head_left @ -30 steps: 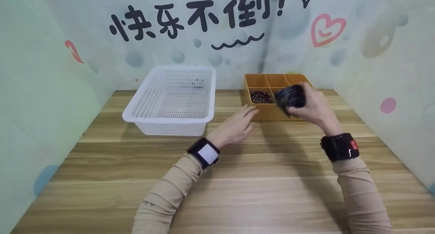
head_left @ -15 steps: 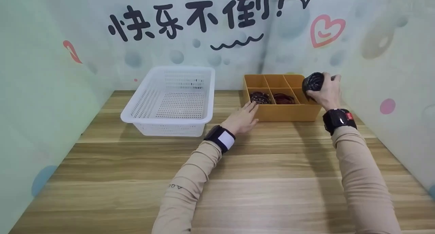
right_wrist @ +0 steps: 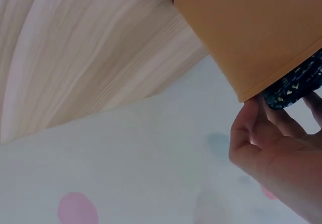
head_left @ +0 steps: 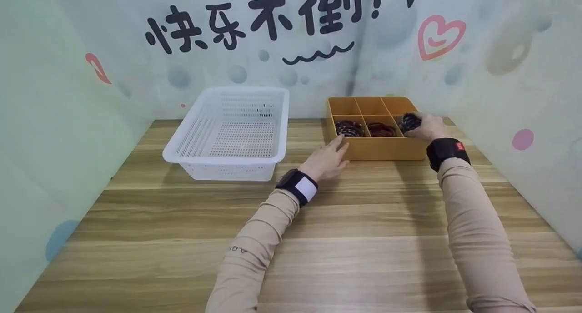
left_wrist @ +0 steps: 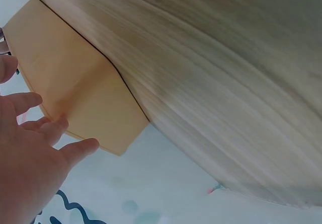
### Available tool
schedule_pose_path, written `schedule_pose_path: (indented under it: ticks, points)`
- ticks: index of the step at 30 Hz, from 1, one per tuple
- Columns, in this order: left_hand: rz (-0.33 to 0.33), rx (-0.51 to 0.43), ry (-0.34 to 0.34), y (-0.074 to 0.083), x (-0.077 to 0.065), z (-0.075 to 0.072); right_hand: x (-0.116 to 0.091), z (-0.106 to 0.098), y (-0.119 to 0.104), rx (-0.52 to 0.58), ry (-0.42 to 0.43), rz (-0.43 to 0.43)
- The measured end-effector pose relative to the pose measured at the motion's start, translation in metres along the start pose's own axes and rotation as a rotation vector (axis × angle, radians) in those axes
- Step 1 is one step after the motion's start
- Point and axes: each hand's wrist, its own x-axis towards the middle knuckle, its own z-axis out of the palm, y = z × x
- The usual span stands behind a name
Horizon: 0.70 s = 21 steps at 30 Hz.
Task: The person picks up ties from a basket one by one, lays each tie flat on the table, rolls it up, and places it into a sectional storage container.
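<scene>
An orange box (head_left: 384, 149) with several compartments stands at the back right. My right hand (head_left: 429, 127) grips a dark roll of patterned cloth (head_left: 409, 122) at the front right compartment. The right wrist view shows the dark blue cloth (right_wrist: 292, 85) with pale specks, partly below the box rim, fingers around it. My left hand (head_left: 325, 160) has its fingertips at the front left rim of the box, its fingers spread and loosely extended in the left wrist view. A dark speckled coil (head_left: 349, 128) lies in the front left compartment, a dark red coil (head_left: 381, 129) in the front middle one.
A white perforated basket (head_left: 225, 160) stands left of the box on the wooden table (head_left: 182, 240). Printed backdrop walls (head_left: 254, 72) rise behind the table and on both sides. The box's back row of compartments (head_left: 370, 106) shows bare orange walls.
My right hand has carried the dark roll rightward, then lowered it into the front right compartment. My left hand has shifted slightly up to the box rim.
</scene>
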Motion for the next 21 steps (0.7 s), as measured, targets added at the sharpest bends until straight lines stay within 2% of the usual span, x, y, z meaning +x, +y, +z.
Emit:
schedule_pose_path:
  ticks: [5, 8, 9, 11, 16, 18, 21]
  points:
    - [-0.001, -0.024, -0.004, 0.002, 0.000, 0.001, -0.003, 0.003, -0.001, -0.039, -0.092, 0.035]
    - [0.003, -0.017, 0.004, 0.001, -0.001, 0.003, -0.005, 0.005, -0.004, -0.078, -0.085, 0.040]
    - [0.005, -0.013, 0.008, 0.001, -0.001, 0.003, -0.005, 0.006, -0.005, -0.086, -0.065, 0.027]
    - [0.007, -0.010, 0.010, 0.000, -0.001, 0.003, -0.008, 0.008, -0.011, -0.113, -0.017, 0.052]
    - [0.001, -0.019, 0.015, -0.001, -0.003, 0.001, -0.012, 0.023, -0.032, -0.157, 0.243, 0.094]
    - [-0.016, -0.045, 0.037, -0.001, -0.005, -0.002, -0.015, 0.030, -0.043, -0.124, 0.325, 0.038]
    - [-0.063, -0.111, 0.083, -0.001, -0.015, -0.009, -0.021, 0.039, -0.064, -0.063, 0.330, -0.067]
